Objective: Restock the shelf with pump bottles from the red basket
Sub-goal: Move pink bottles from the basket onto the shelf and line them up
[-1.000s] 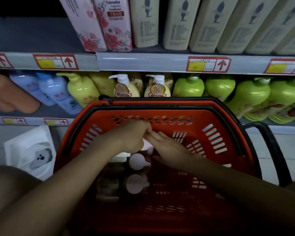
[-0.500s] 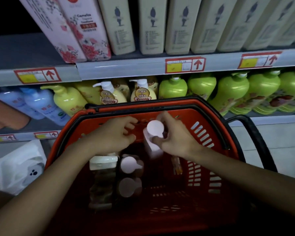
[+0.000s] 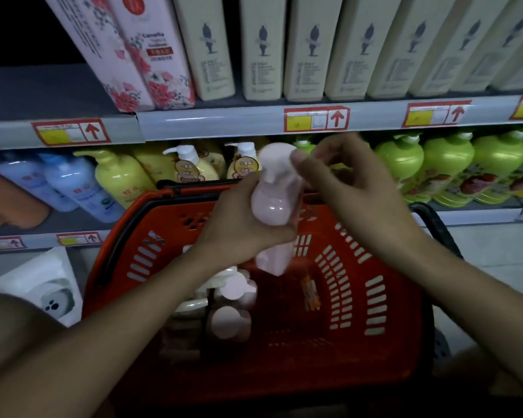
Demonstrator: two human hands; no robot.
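A pink pump bottle (image 3: pixel 274 203) is held above the red basket (image 3: pixel 360 297), roughly level with the basket's far rim and in front of the middle shelf (image 3: pixel 480 214). The bottle body is gripped by the left hand (image 3: pixel 242 227), its fingers curled round the lower shoulder from the left side. The right hand (image 3: pixel 341 182) is raised at the pump head; its thumb is pressed against the side of the pump top, while the remaining fingers are bent and blurred, so it cannot be told whether they close on the head. This two-handed hold is judged to steady the bottle while the pump is checked or turned before shelving.

The bottle is made of smooth, glossy plastic, with a rounded shoulder, a narrow neck and a broad domed pump cap. A highlight is visible on its body, which indicates a slick surface.

More pink bottles (image 3: pixel 230 322) are left standing in the basket, seen from above as round caps, beside a paler item (image 3: pixel 194 303) that cannot be identified. The basket is of rigid moulded plastic with slotted walls and a black handle (image 3: pixel 435 224).

On the middle shelf, yellow pump bottles (image 3: pixel 121 176) and green bottles (image 3: pixel 447 167) are ranged in rows, necks forward. Flat-sided cream bottles (image 3: pixel 260 46) and floral pink bottles (image 3: pixel 151 61) are stood on the shelf above. Price labels (image 3: pixel 316 119) are fixed along the shelf edges.
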